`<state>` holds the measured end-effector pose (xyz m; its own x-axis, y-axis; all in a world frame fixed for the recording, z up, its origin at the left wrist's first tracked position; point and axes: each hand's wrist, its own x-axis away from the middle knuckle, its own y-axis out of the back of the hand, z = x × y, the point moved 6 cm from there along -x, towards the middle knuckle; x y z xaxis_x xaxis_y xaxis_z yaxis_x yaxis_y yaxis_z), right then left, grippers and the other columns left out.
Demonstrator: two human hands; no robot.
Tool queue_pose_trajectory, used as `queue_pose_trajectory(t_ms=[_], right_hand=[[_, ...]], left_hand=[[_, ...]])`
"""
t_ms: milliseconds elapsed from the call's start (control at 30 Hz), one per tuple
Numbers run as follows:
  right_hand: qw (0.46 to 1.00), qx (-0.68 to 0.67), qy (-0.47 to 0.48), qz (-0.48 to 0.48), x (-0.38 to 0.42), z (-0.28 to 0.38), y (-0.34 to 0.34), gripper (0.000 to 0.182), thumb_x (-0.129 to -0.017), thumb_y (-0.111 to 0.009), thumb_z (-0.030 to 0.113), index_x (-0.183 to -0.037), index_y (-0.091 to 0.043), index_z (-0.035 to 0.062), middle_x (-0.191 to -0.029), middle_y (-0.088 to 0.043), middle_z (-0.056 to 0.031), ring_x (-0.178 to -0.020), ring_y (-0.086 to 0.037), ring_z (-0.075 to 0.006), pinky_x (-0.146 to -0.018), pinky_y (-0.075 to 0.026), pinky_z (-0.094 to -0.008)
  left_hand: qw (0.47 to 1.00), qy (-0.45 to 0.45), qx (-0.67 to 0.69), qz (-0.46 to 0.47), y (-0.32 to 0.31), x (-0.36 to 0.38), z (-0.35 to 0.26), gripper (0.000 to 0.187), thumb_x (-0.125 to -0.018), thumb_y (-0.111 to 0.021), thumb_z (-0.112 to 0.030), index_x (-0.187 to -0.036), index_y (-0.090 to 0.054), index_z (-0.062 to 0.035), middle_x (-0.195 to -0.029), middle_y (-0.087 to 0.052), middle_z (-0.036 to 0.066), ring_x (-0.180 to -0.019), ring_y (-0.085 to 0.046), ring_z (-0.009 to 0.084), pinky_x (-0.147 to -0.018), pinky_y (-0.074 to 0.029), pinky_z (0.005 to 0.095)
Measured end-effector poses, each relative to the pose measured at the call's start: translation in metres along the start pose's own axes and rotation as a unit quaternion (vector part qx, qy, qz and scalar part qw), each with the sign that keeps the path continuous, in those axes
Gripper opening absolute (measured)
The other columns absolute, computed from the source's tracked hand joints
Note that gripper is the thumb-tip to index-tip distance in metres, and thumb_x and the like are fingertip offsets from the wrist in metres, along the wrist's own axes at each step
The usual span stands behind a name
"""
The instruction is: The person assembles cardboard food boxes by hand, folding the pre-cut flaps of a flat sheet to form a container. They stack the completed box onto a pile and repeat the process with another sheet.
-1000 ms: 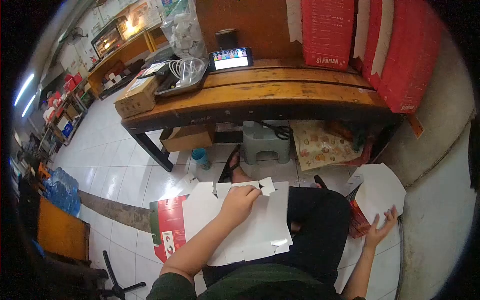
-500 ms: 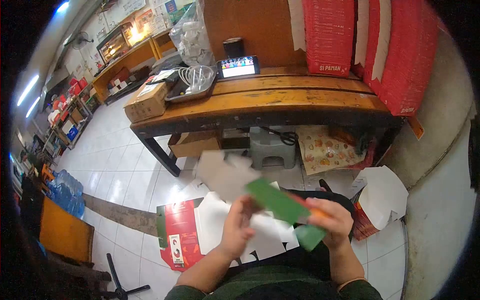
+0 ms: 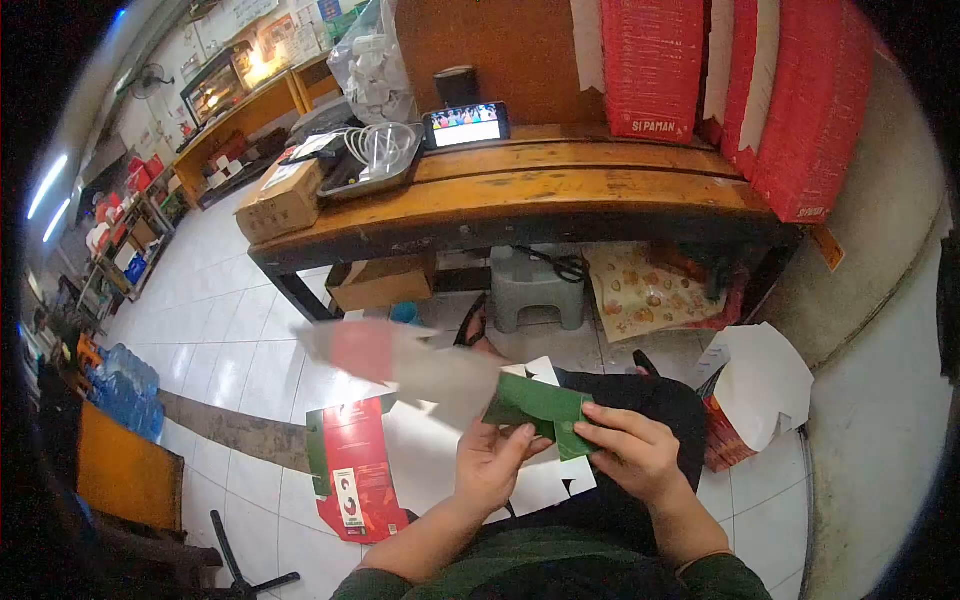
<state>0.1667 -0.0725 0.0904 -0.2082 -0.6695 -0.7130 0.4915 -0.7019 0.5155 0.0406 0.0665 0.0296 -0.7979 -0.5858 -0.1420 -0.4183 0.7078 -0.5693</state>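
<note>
A cardboard box blank is held up over my lap, its grey-white and red end blurred by motion. Its green panel lies between my two hands. My left hand grips the panel's lower edge, thumb in front. At the panel's right end, the fingers of my right hand are closed on a folded green flap. Below them, more flat box blanks rest on my lap, white side up. A red printed panel with a green edge sticks out to the left.
Folded boxes stand nested on the floor at right. Ahead is a wooden bench with a phone, a tray, a carton and stacks of red blanks. Beneath it are a grey stool and scissors.
The blank's far end has swung left and now shows a red patch. My right hand has shifted slightly left along the green panel, whose end flap is now folded in.
</note>
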Motion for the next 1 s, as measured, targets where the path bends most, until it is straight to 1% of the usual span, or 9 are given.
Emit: queue_pose_trajectory(t_ms=[133,267,500,600,733,767,833,900,1000], right_hand=[[0.994,-0.082,0.026,0.065,0.002,-0.014,0.011,0.042,-0.060,-0.084,0.010,-0.101,-0.079,0.0130,-0.109,-0.071,-0.0090,-0.099,-0.071,-0.0299,-0.084,-0.059,-0.0404],[0.997,-0.053,0.052,0.015,0.006,-0.001,0.008,0.038,-0.059,-0.084,0.009,-0.096,-0.078,0.0107,-0.115,-0.069,-0.0114,-0.113,-0.065,-0.0407,-0.093,-0.055,-0.0488],[0.993,0.046,0.031,-0.106,0.029,0.000,-0.014,0.034,-0.069,-0.084,0.009,-0.100,-0.071,0.0025,-0.119,-0.066,-0.0202,-0.111,-0.065,-0.0422,-0.090,-0.057,-0.0469],[0.997,0.026,0.016,-0.064,0.017,0.005,-0.013,0.026,-0.078,-0.080,0.010,-0.102,-0.071,0.0022,-0.121,-0.065,-0.0228,-0.105,-0.067,-0.0405,-0.089,-0.057,-0.0445],[0.994,-0.041,-0.027,-0.097,0.027,-0.007,-0.002,0.017,-0.093,-0.067,0.011,-0.108,-0.071,0.0027,-0.126,-0.061,-0.0243,-0.099,-0.068,-0.0330,-0.088,-0.056,-0.0399],[0.969,-0.132,-0.056,-0.200,0.041,-0.021,-0.004,0.020,-0.095,-0.064,0.009,-0.113,-0.070,0.0045,-0.134,-0.054,-0.0240,-0.107,-0.066,-0.0329,-0.094,-0.054,-0.0397],[0.975,-0.103,-0.010,-0.197,0.040,-0.031,-0.002,0.026,-0.093,-0.064,0.005,-0.119,-0.069,0.0089,-0.145,-0.042,-0.0244,-0.125,-0.056,-0.0380,-0.104,-0.048,-0.0437],[0.992,0.019,-0.037,-0.117,0.027,-0.038,0.000,0.030,-0.090,-0.068,0.004,-0.119,-0.069,0.0120,-0.151,-0.034,-0.0243,-0.139,-0.043,-0.0406,-0.113,-0.039,-0.0473],[0.978,-0.057,-0.143,-0.143,0.023,-0.067,0.004,0.034,-0.083,-0.074,0.013,-0.117,-0.073,0.0128,-0.159,-0.026,-0.0236,-0.143,-0.036,-0.0418,-0.116,-0.033,-0.0501]], left_hand=[[0.999,0.017,-0.014,0.033,0.006,0.004,0.009,0.031,-0.102,-0.048,0.003,-0.133,-0.054,-0.0004,-0.131,-0.060,0.014,-0.123,-0.060,0.0268,-0.103,-0.055,0.0459],[0.995,0.060,0.065,0.035,-0.003,0.007,0.016,0.030,-0.104,-0.047,0.000,-0.133,-0.053,0.0022,-0.133,-0.059,0.016,-0.123,-0.060,0.0270,-0.104,-0.054,0.0455],[0.992,0.095,0.076,0.035,-0.021,0.017,0.040,0.032,-0.104,-0.049,-0.003,-0.136,-0.051,0.0031,-0.132,-0.058,0.016,-0.120,-0.060,0.0248,-0.106,-0.051,0.0415],[0.999,0.018,0.021,0.029,-0.032,0.014,0.026,0.029,-0.105,-0.051,-0.005,-0.133,-0.054,0.0026,-0.127,-0.061,0.012,-0.113,-0.062,0.0209,-0.101,-0.050,0.0349],[0.959,0.110,-0.239,0.105,-0.016,0.009,0.024,0.027,-0.102,-0.052,-0.002,-0.127,-0.062,-0.0005,-0.108,-0.065,0.006,-0.104,-0.060,0.0156,-0.091,-0.048,0.0283],[0.933,0.085,-0.321,0.137,-0.015,0.006,0.018,0.029,-0.101,-0.052,-0.001,-0.128,-0.062,-0.0015,-0.104,-0.063,0.007,-0.101,-0.060,0.0176,-0.089,-0.048,0.0292],[0.859,0.035,-0.473,0.195,-0.013,0.004,0.014,0.034,-0.098,-0.054,0.001,-0.130,-0.062,-0.0034,-0.097,-0.061,0.010,-0.096,-0.060,0.0216,-0.086,-0.048,0.0312],[0.858,0.043,-0.486,0.163,-0.011,0.006,0.010,0.035,-0.095,-0.057,0.000,-0.130,-0.063,-0.0054,-0.093,-0.057,0.013,-0.090,-0.059,0.0262,-0.083,-0.048,0.0327],[0.848,0.030,-0.519,0.104,-0.010,0.004,0.002,0.030,-0.097,-0.061,-0.005,-0.126,-0.064,-0.0050,-0.096,-0.061,0.014,-0.088,-0.062,0.0244,-0.080,-0.050,0.0340]])
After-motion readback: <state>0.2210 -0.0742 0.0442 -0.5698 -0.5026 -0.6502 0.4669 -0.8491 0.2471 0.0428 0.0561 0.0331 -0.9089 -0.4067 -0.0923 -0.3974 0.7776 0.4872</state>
